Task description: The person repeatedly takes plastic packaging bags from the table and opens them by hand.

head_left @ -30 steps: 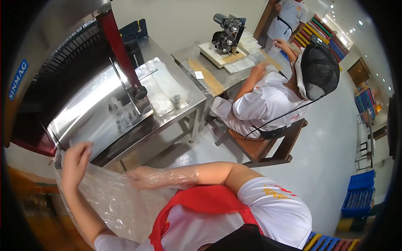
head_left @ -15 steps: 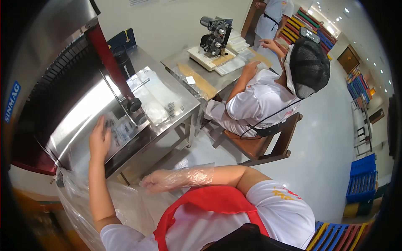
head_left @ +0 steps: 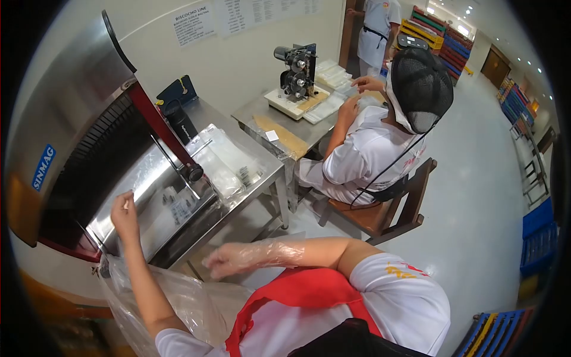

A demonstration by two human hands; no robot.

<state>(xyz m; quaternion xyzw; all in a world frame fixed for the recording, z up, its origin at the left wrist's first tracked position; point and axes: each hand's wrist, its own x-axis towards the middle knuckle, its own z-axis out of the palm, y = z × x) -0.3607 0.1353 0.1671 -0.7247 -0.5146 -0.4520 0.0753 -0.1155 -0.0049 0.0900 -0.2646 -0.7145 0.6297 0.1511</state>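
Note:
My left hand is raised over the steel tray of the slicing machine, its fingers bent together; whether something small is between them cannot be made out. Printed clear bags lie on the tray to its right, apart from the hand. My right hand, in a clear plastic glove, is curled in front of my body, above a large clear plastic bag that hangs from the machine's front. A stack of clear bags rests on the steel table just beyond the tray.
A seated co-worker on a wooden chair works at a small sealing or printing machine on another table. Another person stands behind. Stacked crates are at the back; more crates stand at the lower right.
My left hand has moved left and away from the printed bags, and its fingers have bent in. My right hand has barely moved. The camera view has shifted a little.

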